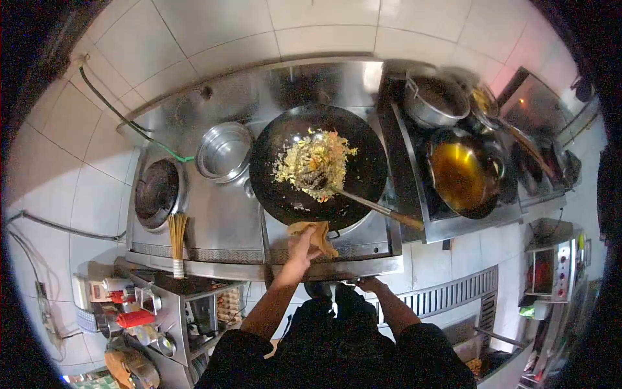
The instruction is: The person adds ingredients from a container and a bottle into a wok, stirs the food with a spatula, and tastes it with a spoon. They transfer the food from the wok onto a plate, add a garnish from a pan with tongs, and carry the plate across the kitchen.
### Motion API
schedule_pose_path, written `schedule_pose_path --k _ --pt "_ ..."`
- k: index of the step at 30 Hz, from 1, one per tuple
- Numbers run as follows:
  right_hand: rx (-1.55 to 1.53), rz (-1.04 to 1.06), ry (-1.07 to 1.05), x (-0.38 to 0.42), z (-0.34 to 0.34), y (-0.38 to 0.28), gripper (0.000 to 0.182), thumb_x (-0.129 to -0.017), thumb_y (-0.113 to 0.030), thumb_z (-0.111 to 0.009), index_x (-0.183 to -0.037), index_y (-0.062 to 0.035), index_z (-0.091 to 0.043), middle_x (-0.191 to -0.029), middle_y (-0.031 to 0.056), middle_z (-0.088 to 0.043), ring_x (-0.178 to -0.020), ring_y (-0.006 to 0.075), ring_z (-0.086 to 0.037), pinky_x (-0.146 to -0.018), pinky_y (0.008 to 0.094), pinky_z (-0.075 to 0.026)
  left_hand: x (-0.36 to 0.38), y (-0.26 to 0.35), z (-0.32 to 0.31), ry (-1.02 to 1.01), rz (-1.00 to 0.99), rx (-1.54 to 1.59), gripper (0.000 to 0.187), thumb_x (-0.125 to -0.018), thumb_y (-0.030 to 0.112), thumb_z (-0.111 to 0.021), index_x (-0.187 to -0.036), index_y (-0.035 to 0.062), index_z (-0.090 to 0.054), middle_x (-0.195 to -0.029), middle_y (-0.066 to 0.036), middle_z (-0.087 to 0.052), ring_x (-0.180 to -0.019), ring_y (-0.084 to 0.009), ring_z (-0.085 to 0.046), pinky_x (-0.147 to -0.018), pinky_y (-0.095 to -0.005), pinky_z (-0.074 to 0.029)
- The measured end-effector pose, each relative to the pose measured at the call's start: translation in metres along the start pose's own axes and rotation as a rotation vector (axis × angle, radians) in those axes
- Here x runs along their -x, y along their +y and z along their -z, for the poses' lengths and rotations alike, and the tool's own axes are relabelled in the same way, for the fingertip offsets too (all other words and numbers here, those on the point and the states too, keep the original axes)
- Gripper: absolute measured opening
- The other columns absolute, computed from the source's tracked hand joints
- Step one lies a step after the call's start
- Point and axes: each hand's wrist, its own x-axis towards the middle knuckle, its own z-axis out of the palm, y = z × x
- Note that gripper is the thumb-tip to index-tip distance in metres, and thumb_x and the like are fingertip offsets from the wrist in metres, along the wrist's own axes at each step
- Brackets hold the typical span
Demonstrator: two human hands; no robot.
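Note:
A large black wok (275, 194) on the steel range holds rice mixed with yellow and orange bits (317, 155). A ladle (369, 204) rests with its head in the rice, its wooden handle reaching over the wok's right rim, and no hand is on it. My left hand (302, 247) is closed on a tan cloth (319, 235) at the wok's near rim. Low at the range's front edge is my right hand (368, 285), its fingers mostly hidden against the edge, so what it touches cannot be made out.
A metal pot (223, 152) stands left of the wok, and a bamboo brush (177, 243) lies by a smaller dark wok (157, 193). To the right are a pan of brown liquid (461, 172) and a deep pot (437, 100). A green hose (155, 141) hangs at the back left.

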Motion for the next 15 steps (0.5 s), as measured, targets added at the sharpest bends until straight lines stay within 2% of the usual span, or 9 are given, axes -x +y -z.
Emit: schedule_pose_path --k 2,4,6,8,9,10,12,13,15 --pt "-0.027 0.119 0.199 0.013 0.006 -0.006 0.045 -0.097 -0.048 -0.045 -0.113 -0.0108 -0.066 -0.089 0.0188 -0.070 -0.086 0.0366 -0.067 -0.081 0.0510 -0.054 -0.001 0.001 0.004 -0.060 0.063 0.030 0.042 -0.084 0.036 -0.074 -0.118 0.0176 -0.059 -0.111 -0.003 -0.063 -0.102 -0.0214 -0.062 -0.080 -0.0506 -0.057" --pt "-0.394 -0.353 0.082 0.012 -0.037 0.040 0.055 -0.096 -0.056 -0.046 -0.113 -0.0067 -0.065 -0.098 0.0205 -0.069 -0.096 0.0353 -0.066 -0.081 0.0475 -0.052 0.010 0.006 0.006 -0.141 0.133 0.028 0.041 -0.085 0.040 -0.073 -0.118 0.0184 -0.059 -0.113 -0.003 -0.062 -0.105 -0.0218 -0.060 -0.084 -0.0518 -0.055" --pt "-1.198 -0.041 0.320 0.030 -0.039 0.028 0.032 -0.091 -0.022 -0.067 -0.113 0.0014 -0.067 -0.107 0.0120 -0.067 -0.083 0.0196 -0.062 -0.072 0.0334 -0.053 0.032 0.004 0.010 -0.402 -0.221 -0.127 0.039 -0.088 0.043 -0.069 -0.116 0.0173 -0.059 -0.114 -0.003 -0.063 -0.102 -0.0232 -0.061 -0.083 -0.0492 -0.054" --pt "-0.291 -0.529 -0.207 0.002 -0.046 0.067 0.062 -0.088 -0.059 -0.056 -0.121 -0.0069 -0.061 -0.121 0.0201 -0.065 -0.115 0.0340 -0.061 -0.096 0.0451 -0.050 0.036 0.019 0.000 -0.398 -0.043 -0.074 0.036 -0.090 0.042 -0.066 -0.115 0.0170 -0.060 -0.113 -0.003 -0.064 -0.101 -0.0232 -0.062 -0.082 -0.0479 -0.054" --pt "0.047 -0.408 -0.107 -0.005 -0.082 0.108 0.060 -0.085 -0.057 -0.060 -0.121 -0.0082 -0.061 -0.123 0.0199 -0.065 -0.115 0.0353 -0.060 -0.097 0.0466 -0.050 0.034 0.023 -0.002 -0.336 0.108 0.005 0.034 -0.092 0.042 -0.064 -0.114 0.0166 -0.060 -0.112 -0.003 -0.065 -0.100 -0.0231 -0.062 -0.082 -0.0465 -0.054" --pt "-0.169 -0.379 -0.104 0.005 -0.070 0.098 0.061 -0.083 -0.055 -0.061 -0.124 -0.0101 -0.060 -0.123 0.0197 -0.065 -0.115 0.0361 -0.061 -0.095 0.0474 -0.051 0.018 0.017 0.003 -0.351 0.124 -0.016 0.034 -0.092 0.042 -0.064 -0.114 0.0166 -0.060 -0.112 -0.003 -0.065 -0.100 -0.0231 -0.062 -0.082 -0.0465 -0.054" --pt "-0.141 -0.376 -0.184 0.003 -0.052 0.083 0.052 -0.085 -0.051 -0.060 -0.114 -0.0083 -0.067 -0.116 0.0187 -0.068 -0.109 0.0366 -0.064 -0.090 0.0480 -0.052 -0.008 -0.005 0.016 -0.496 0.058 -0.010 0.034 -0.094 0.040 -0.059 -0.118 0.0149 -0.060 -0.109 -0.004 -0.067 -0.097 -0.0243 -0.064 -0.081 -0.0462 -0.054" --pt "-0.147 -0.387 -0.182 0.011 -0.040 0.080 0.052 -0.085 -0.051 -0.060 -0.114 -0.0083 -0.067 -0.116 0.0187 -0.068 -0.109 0.0366 -0.064 -0.090 0.0480 -0.052 -0.001 -0.007 0.020 -0.481 -0.185 -0.217 0.037 -0.096 0.038 -0.056 -0.123 0.0123 -0.059 -0.110 -0.006 -0.068 -0.098 -0.0254 -0.066 -0.081 -0.0448 -0.054" --pt "0.156 -0.426 -0.421 0.028 -0.009 0.059 0.043 -0.086 -0.045 -0.059 -0.099 -0.0065 -0.072 -0.102 0.0182 -0.072 -0.100 0.0364 -0.068 -0.085 0.0481 -0.054 -0.004 0.000 0.021 -0.499 -0.090 -0.141 0.038 -0.096 0.035 -0.055 -0.124 0.0102 -0.058 -0.112 -0.007 -0.068 -0.099 -0.0259 -0.066 -0.081 -0.0449 -0.055"
